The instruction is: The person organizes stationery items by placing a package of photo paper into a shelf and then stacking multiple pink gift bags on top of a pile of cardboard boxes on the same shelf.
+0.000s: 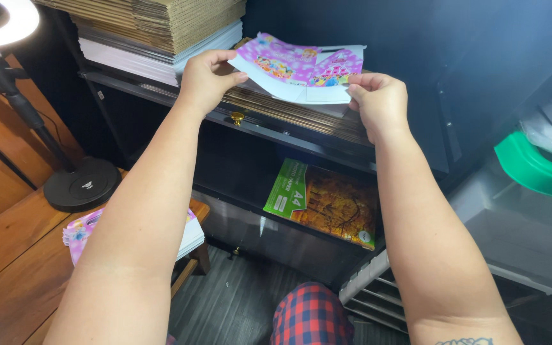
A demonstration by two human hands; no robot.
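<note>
While both arms stretch forward, a flat pink printed card sheet (301, 69) with cartoon figures and white flaps is held level above the flattened cardboard on the dark shelf (276, 131). At its left edge the left hand (204, 80) has a closed grip, thumb on top. At its right edge the right hand (381, 102) pinches it likewise. More pink sheets (81, 233) lie on the wooden tabletop (14, 255).
</note>
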